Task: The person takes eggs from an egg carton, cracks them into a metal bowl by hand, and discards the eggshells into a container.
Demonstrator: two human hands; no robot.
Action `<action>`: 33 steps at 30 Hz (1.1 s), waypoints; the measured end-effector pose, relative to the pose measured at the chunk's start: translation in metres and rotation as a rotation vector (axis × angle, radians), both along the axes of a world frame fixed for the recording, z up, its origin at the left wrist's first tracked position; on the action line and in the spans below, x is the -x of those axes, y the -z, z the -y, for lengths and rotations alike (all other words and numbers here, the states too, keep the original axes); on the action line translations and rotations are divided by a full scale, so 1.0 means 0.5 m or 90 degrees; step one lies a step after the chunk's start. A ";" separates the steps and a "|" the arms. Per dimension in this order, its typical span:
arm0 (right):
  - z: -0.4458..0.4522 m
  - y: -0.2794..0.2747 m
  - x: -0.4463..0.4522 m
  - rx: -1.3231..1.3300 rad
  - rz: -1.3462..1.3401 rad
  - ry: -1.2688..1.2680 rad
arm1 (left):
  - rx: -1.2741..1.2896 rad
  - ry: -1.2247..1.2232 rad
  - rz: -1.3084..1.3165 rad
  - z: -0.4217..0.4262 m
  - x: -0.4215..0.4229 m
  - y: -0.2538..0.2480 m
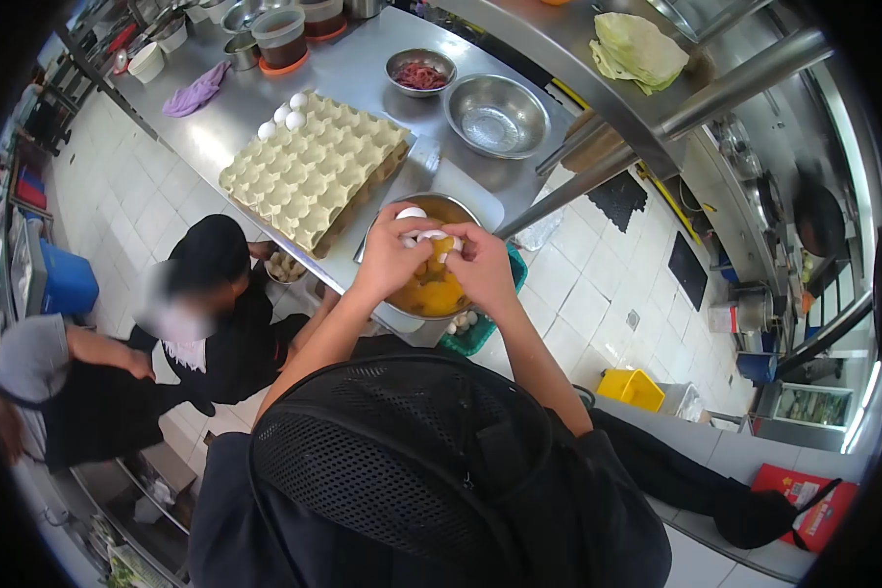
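Note:
Both my hands are together over a metal bowl (472, 203) that holds yellow yolks (431, 297). My left hand (394, 257) has its fingers closed round a white egg (411, 213) and also touches a cracked egg (439, 241). My right hand (482, 267) pinches the other side of that cracked egg, whose shell is parted with yellow showing between the pieces. Left of the bowl lies a stack of egg trays (309, 171), with several white eggs (282, 119) at its far corner. Below the bowl, a green basket (480, 336) holds eggshells.
A metal bowl of reddish strips (420, 73) and a wide metal bowl (497, 116) stand beyond. A purple cloth (196, 90) lies at the far left. Two people (216, 323) are at the left, near the table. A metal shelf with cabbage (637, 51) overhangs the right.

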State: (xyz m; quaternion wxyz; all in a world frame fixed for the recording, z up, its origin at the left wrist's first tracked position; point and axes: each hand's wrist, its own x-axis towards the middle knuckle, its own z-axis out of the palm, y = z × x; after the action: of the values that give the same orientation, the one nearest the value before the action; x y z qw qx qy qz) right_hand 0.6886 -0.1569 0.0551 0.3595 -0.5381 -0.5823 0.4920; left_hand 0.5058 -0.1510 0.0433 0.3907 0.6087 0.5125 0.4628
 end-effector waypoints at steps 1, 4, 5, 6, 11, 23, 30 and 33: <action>-0.001 0.003 -0.001 -0.002 -0.001 0.004 | -0.012 0.013 0.022 -0.007 0.005 0.002; 0.003 -0.008 -0.002 -0.113 0.020 -0.005 | -0.048 0.058 0.033 -0.017 0.019 -0.014; 0.009 -0.040 0.000 -0.209 0.082 -0.024 | -0.071 0.087 0.021 -0.019 0.022 -0.027; 0.014 -0.062 0.002 -0.306 0.144 -0.043 | -0.072 0.088 0.020 -0.020 0.025 -0.035; 0.032 -0.060 0.010 -0.332 0.104 -0.005 | -0.037 0.144 0.032 -0.006 0.017 -0.079; 0.105 -0.009 -0.216 -0.177 0.258 0.213 | 0.122 0.127 0.226 0.042 -0.012 -0.091; 0.097 -0.089 -0.118 0.011 -0.336 0.141 | 0.034 0.335 0.173 0.049 -0.058 -0.136; 0.092 -0.104 -0.074 0.213 -0.596 0.096 | 0.233 0.336 0.293 0.059 -0.072 -0.176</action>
State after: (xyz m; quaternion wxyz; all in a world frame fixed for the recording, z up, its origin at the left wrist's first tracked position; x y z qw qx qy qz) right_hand 0.7255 -0.2028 0.1073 0.5253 -0.3503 -0.2312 0.7402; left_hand 0.5418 -0.1807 0.1314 0.7031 0.5200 0.3113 0.3718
